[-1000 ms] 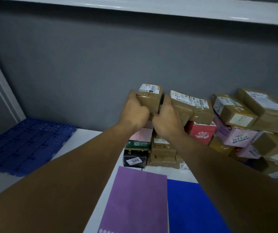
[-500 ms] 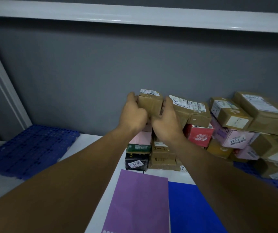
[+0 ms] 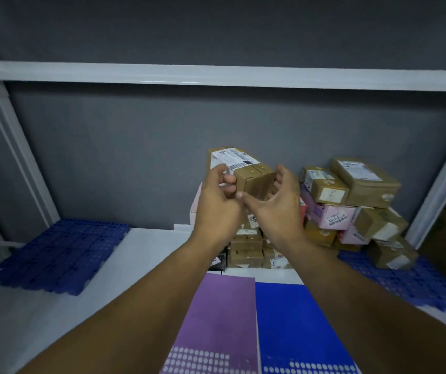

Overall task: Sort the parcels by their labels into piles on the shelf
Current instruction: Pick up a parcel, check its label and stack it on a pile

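- Head view: brown parcel (image 3: 246, 171) with a white label, up above the stack, between both hands, just beyond the fingers.
- Left hand (image 3: 216, 206): fingers (image 3: 228, 180) loosely curled at the parcel's near left edge; cannot tell if gripping.
- Right hand (image 3: 278, 206): fingers (image 3: 283, 172) spread wide beside the parcel's right end, holding nothing.
- Parcel pile (image 3: 351, 201) right of the right fingers, on the shelf (image 3: 140, 252).
- Purple sheet (image 3: 221, 314) and blue sheet (image 3: 289, 319) below the hands.

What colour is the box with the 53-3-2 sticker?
Pink. The pink parcel shows best in the head view, low in the right-hand pile.
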